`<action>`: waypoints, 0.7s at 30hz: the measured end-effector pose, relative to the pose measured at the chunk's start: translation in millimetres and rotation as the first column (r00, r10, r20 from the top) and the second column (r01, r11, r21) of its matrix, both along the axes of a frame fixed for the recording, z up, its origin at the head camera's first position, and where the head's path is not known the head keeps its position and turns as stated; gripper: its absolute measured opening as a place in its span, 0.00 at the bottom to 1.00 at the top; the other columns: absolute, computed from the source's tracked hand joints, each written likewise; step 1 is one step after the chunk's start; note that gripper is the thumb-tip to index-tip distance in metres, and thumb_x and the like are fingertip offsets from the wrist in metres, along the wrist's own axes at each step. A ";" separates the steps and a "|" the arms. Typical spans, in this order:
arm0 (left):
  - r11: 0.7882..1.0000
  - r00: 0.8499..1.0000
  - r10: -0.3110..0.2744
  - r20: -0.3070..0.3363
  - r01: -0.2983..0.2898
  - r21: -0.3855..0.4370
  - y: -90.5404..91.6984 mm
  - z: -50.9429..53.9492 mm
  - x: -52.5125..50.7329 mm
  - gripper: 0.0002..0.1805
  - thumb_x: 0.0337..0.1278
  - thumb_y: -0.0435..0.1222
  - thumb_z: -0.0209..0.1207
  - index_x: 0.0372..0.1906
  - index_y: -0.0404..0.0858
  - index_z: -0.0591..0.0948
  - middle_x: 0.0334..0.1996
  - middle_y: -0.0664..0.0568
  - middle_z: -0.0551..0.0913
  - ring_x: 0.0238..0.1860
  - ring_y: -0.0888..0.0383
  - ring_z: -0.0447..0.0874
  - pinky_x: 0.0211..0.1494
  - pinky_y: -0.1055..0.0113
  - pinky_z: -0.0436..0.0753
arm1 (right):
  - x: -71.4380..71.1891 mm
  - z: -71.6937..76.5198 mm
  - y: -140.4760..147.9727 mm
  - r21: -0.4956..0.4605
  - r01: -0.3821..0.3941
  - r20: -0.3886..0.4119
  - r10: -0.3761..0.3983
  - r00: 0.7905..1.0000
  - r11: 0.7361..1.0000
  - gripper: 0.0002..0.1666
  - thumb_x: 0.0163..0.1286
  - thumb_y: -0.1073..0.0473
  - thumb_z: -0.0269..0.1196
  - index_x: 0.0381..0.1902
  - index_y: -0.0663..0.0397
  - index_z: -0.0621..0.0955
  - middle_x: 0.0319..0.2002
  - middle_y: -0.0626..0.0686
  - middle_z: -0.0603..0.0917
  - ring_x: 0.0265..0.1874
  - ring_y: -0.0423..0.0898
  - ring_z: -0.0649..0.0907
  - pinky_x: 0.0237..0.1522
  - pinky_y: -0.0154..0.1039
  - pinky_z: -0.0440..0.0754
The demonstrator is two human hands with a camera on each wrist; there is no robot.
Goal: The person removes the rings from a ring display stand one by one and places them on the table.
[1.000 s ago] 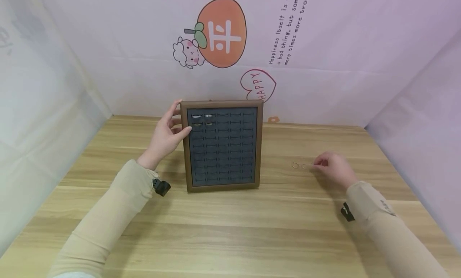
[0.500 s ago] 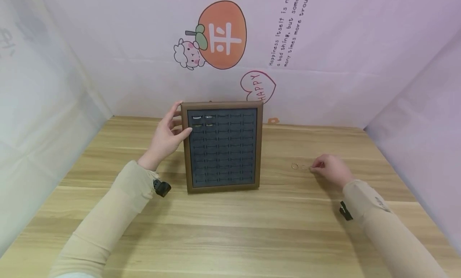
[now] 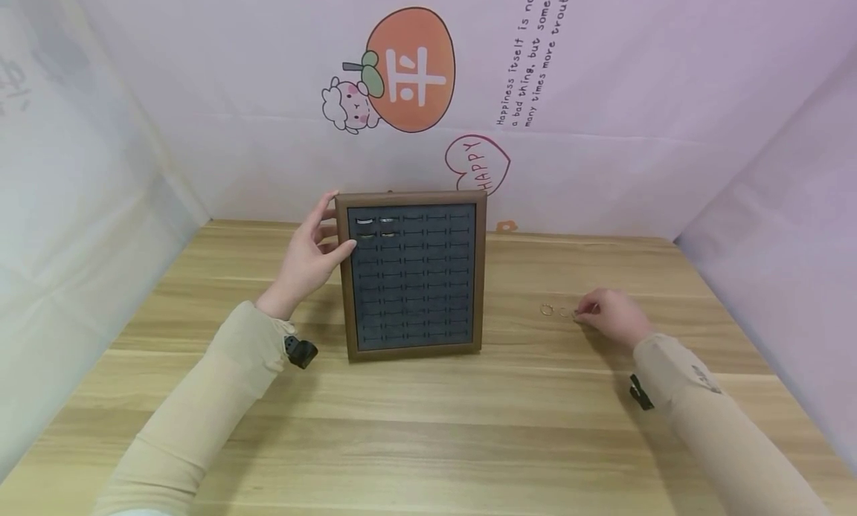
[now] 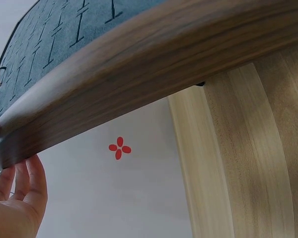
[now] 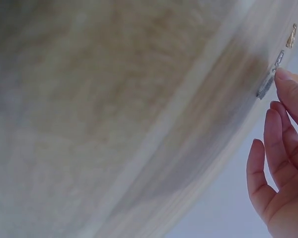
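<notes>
My left hand [image 3: 304, 267] grips the upper left edge of a brown wood-framed ring board [image 3: 478, 278], thumb in front and fingers behind. Grey slotted padding [image 3: 415, 293] fills the board, which stands upright; several rings [image 3: 387, 235] sit in its top left slots. In the left wrist view, the fingers [image 4: 36, 186] lie behind the frame [image 4: 104, 89]. On the table to the right, my right hand [image 3: 616, 317] pinches a silver ring [image 5: 266, 86] between thumb and finger. Beside it lie another silver ring [image 5: 279, 58] and a gold ring [image 3: 547, 309].
The wood-grain table [image 3: 402, 434] runs up to a printed cloth backdrop [image 3: 636, 174] close behind the board. Pale cloth walls rise on the left [image 3: 80, 204] and right [image 3: 790, 226]. Black wrist cameras hang below both sleeves.
My right hand has shifted slightly left and toward the near side, closer to the rings on the table. My left hand keeps its hold on the board, while the head view has tilted slightly.
</notes>
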State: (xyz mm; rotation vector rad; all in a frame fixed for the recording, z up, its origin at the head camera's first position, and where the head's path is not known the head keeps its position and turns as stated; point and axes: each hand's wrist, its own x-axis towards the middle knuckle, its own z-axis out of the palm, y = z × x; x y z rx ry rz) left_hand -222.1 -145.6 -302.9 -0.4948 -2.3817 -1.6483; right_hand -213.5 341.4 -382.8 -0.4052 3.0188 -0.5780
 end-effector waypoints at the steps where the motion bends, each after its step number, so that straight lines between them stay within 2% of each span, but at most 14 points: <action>1: 1.000 1.000 0.000 0.001 0.000 -0.003 -0.1 -0.1 -0.1 0.42 0.58 0.26 0.58 0.73 0.53 0.55 0.62 0.39 0.65 0.55 0.44 0.75 0.57 0.49 0.76 | 0.8 0.6 0.3 -0.009 0.006 0.003 -0.006 1.000 1.000 0.06 0.58 0.61 0.66 0.30 0.59 0.84 0.29 0.54 0.84 0.29 0.48 0.80 0.37 0.49 0.79; 9: 1.000 1.000 0.002 0.008 -0.002 -0.007 0.3 0.2 0.2 0.42 0.58 0.27 0.58 0.74 0.52 0.54 0.63 0.39 0.64 0.56 0.44 0.75 0.58 0.49 0.76 | 11.6 8.4 0.6 -0.072 0.037 -0.018 -0.038 0.999 0.997 0.13 0.60 0.59 0.66 0.38 0.64 0.82 0.31 0.56 0.83 0.32 0.50 0.80 0.40 0.51 0.79; 16: 1.000 1.000 0.003 0.001 -0.003 -0.006 0.5 0.4 -0.3 0.42 0.58 0.27 0.58 0.73 0.53 0.54 0.62 0.40 0.65 0.55 0.44 0.75 0.57 0.49 0.76 | 20.8 20.5 -0.5 -0.125 0.081 0.008 -0.081 0.997 0.989 0.16 0.64 0.58 0.63 0.44 0.66 0.80 0.35 0.57 0.83 0.33 0.48 0.79 0.37 0.43 0.77; 21: 1.000 1.000 0.003 0.003 -0.003 -0.005 -0.1 0.0 -0.3 0.42 0.58 0.27 0.58 0.74 0.53 0.54 0.63 0.40 0.65 0.55 0.44 0.75 0.58 0.49 0.76 | 21.1 29.7 -2.9 -0.119 0.034 -0.083 -0.044 0.996 0.992 0.15 0.63 0.60 0.64 0.42 0.68 0.81 0.33 0.58 0.84 0.31 0.47 0.79 0.36 0.40 0.77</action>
